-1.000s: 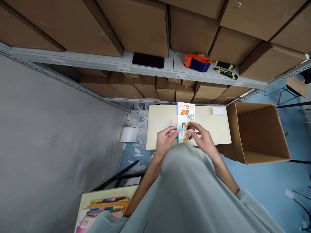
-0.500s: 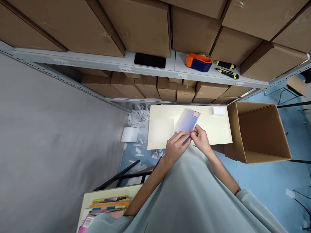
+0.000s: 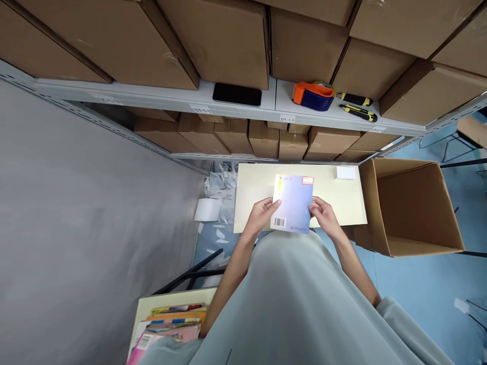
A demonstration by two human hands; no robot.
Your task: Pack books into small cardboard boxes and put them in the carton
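Observation:
A thin blue-and-white book [image 3: 292, 205] faces up toward me, its back cover showing a barcode at the lower left and a red-edged sticker at the upper right. My left hand [image 3: 262, 215] grips its left edge, thumb on top. At the right edge, my right hand [image 3: 322, 213] pinches the cover between thumb and fingers. Both hands hold the book over the front part of a pale table [image 3: 338, 197]. The book's other side is hidden.
An open cardboard box [image 3: 418, 208] stands right of the table. A small white stack [image 3: 345, 173] lies at the table's back right. The shelf above holds a phone [image 3: 237, 95], a tape dispenser [image 3: 312, 96], cutters [image 3: 357, 112] and boxes. Books [image 3: 171, 324] lie on a table lower left.
The book has turned from slanted to nearly square and its back cover now lies open to view. My left hand has moved from its lower end to its left edge.

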